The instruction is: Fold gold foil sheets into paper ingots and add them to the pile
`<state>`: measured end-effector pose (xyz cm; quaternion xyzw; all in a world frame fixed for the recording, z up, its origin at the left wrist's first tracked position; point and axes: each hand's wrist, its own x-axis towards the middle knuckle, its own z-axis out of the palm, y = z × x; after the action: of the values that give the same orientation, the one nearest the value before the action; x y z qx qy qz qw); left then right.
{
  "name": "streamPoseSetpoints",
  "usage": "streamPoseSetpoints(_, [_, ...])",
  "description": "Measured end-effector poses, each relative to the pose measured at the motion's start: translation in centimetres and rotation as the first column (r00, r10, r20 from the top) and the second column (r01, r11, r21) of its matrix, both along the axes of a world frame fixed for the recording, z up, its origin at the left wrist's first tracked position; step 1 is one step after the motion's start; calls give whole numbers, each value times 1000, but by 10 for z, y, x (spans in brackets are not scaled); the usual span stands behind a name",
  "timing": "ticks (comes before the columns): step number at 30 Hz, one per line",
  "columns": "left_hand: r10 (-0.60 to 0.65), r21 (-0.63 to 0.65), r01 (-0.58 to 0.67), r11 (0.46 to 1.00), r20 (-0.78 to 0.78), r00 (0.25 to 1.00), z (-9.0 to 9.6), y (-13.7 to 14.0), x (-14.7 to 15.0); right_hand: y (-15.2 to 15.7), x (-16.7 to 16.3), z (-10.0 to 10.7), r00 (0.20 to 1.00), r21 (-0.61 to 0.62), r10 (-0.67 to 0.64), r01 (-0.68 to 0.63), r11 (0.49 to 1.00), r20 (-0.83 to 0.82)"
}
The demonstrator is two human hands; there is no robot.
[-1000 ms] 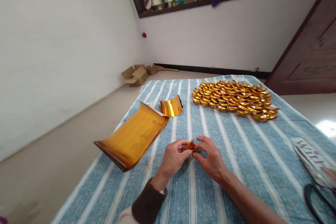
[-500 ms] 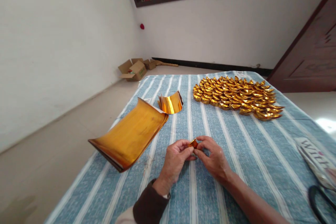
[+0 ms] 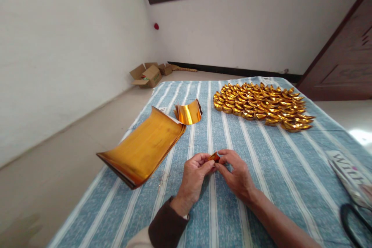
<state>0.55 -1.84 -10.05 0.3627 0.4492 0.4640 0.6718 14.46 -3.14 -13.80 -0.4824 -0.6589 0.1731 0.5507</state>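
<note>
Between my two hands is a small folded piece of gold foil paper (image 3: 214, 157), partly hidden by the fingers. My left hand (image 3: 195, 173) pinches it from the left with thumb and fingers. From the right, my right hand (image 3: 236, 171) grips its other side between thumb and forefinger. Left of my hands lies a curled stack of large gold foil sheets (image 3: 142, 145). A smaller curved stack of gold foil paper (image 3: 189, 112) stands just behind it. Many folded gold paper ingots (image 3: 258, 104) sit in close rows at the back right.
A blue and white striped cloth (image 3: 200, 217) covers the table. At the right edge lie a printed packet (image 3: 348, 176) and a black handle (image 3: 348, 221), cut off by the frame. Open cardboard boxes (image 3: 149, 77) stand on the floor beyond.
Both hands keep hold of the folded foil paper, with only slight finger movement. The whole view has shifted a little; the stacks and ingots lie as before.
</note>
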Motion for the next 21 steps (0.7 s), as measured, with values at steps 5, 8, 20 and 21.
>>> streamPoseSetpoints(5, [7, -2, -7, 1000, 21, 1000, -3, 1, 0, 0, 0, 0, 1000, 36, -4, 3, 999, 25])
streamPoseSetpoints(8, [12, -9, -12, 1000, 40, 999, -2, 0, 0, 0, 0, -1, 998, 68, -19, 15, 998, 55])
streamPoseSetpoints(20, [44, -62, -36, 997, 131, 990, -1, -3, 5, -1, -1, 0, 998, 39, -42, 40, 998, 36])
streamPoseSetpoints(21, [50, -70, -40, 997, 146, 988, -2, -3, 6, -1, -1, 0, 999, 24, -40, 39, 999, 21])
